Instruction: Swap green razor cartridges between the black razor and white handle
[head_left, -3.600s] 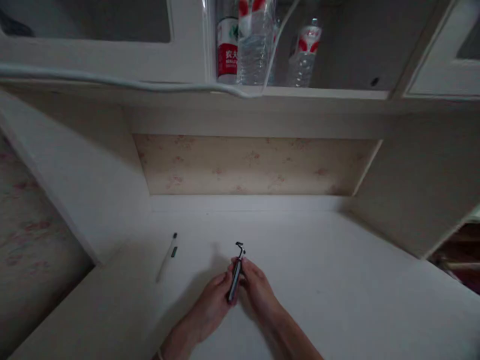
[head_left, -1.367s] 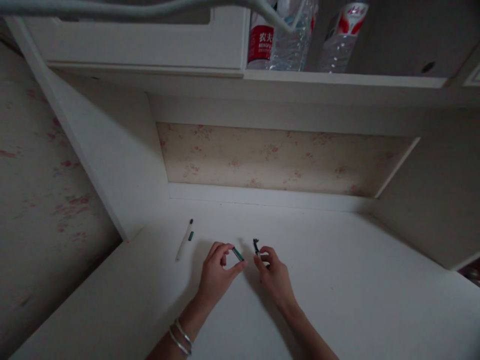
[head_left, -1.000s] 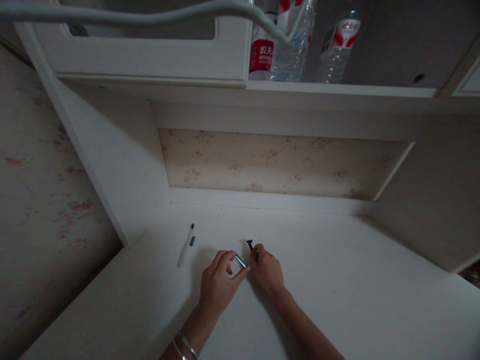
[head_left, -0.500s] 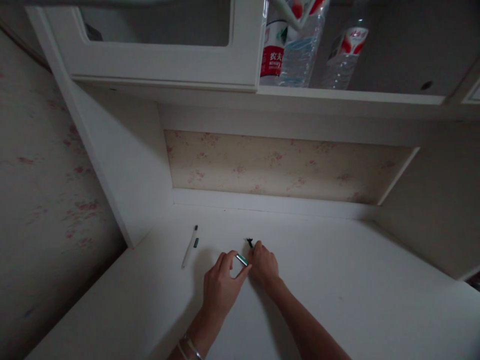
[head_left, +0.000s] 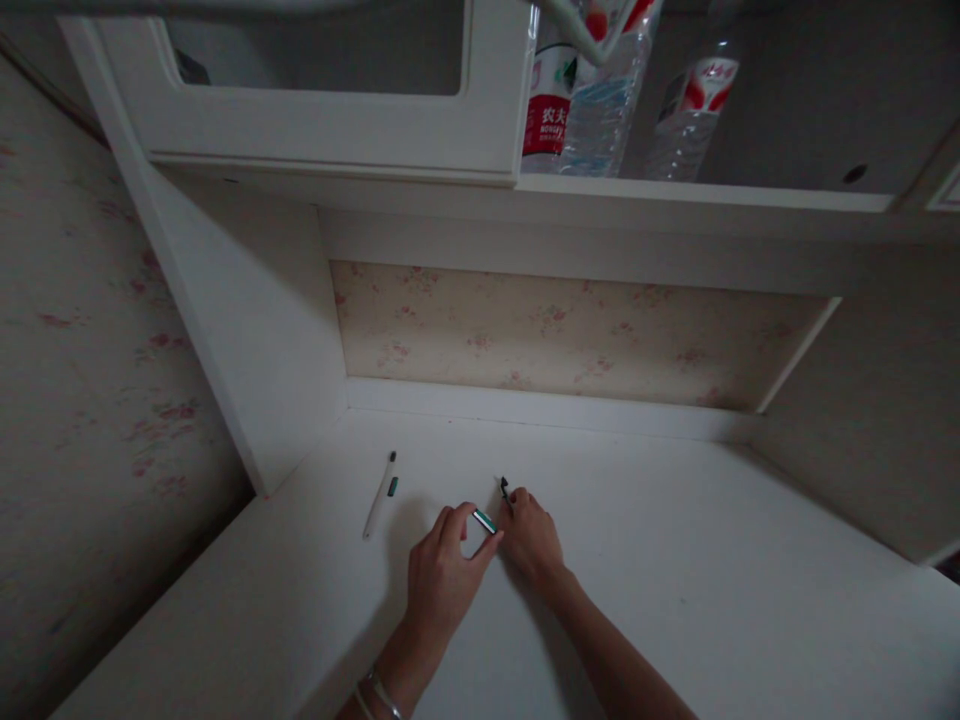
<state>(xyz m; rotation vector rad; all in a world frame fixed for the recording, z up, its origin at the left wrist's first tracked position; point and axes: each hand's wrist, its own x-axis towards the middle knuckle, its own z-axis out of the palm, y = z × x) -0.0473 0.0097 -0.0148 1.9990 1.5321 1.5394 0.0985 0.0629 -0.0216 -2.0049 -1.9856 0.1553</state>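
My left hand (head_left: 442,575) pinches a small flat green piece (head_left: 484,521), like a razor cartridge, between thumb and forefinger just above the white desk (head_left: 675,580). My right hand (head_left: 534,535) is closed round a dark razor handle (head_left: 505,488) whose forked tip sticks out past the fingers. The two hands nearly touch, with the green piece close beside the handle's tip. Bangles sit on my left wrist.
A white pen-like stick (head_left: 379,495) with a small green bit (head_left: 392,486) beside it lies on the desk to the left. Above, a shelf holds water bottles (head_left: 600,95) next to a cabinet door (head_left: 315,90). A side panel (head_left: 247,320) walls the desk's left.
The one-piece razor I held earlier is now in two parts, one per hand. Over the last second my hands have drawn close together again, and the view has tilted slightly.
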